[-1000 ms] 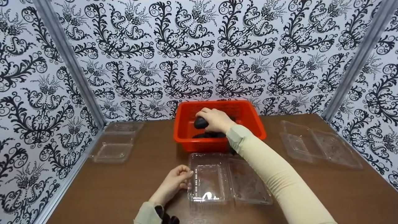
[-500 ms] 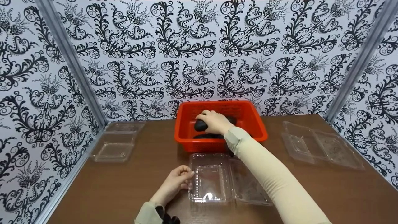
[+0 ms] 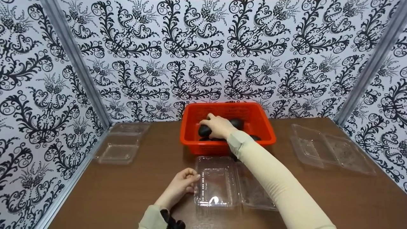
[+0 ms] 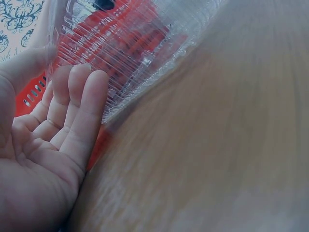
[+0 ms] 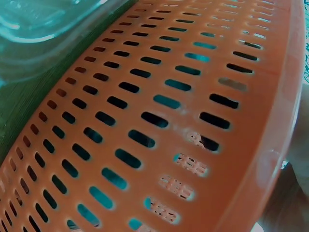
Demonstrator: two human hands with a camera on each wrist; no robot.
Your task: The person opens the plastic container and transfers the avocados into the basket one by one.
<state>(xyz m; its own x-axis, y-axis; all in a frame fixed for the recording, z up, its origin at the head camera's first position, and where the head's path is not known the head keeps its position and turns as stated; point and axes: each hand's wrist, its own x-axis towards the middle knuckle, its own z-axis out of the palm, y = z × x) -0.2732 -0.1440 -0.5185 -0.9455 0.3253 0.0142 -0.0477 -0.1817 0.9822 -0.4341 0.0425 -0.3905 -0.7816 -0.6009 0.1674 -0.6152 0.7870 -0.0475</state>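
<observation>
In the head view my right hand (image 3: 219, 126) is inside the red plastic basket (image 3: 227, 143). Its fingers curl round a dark, oval, avocado-like fruit (image 3: 204, 130). More such dark fruits (image 3: 237, 123) lie in the basket, partly hidden by the hand. My left hand (image 3: 182, 184) pinches the left edge of a clear hinged plastic container (image 3: 216, 187), which lies open in front of the basket. In the left wrist view the fingers (image 4: 91, 99) touch the ribbed clear wall, thumb on the other side. The slotted basket side (image 5: 159, 96) fills most of the right wrist view.
Another open clear container (image 3: 117, 152) stands at the table's left, and one more (image 3: 313, 151) at the right. A patterned wall (image 3: 203, 54) closes off the back and sides of the brown table (image 3: 111, 197).
My right hand has lowered slightly with the dark fruit into the basket, and more of the other fruits now show. The left hand keeps its hold on the container edge.
</observation>
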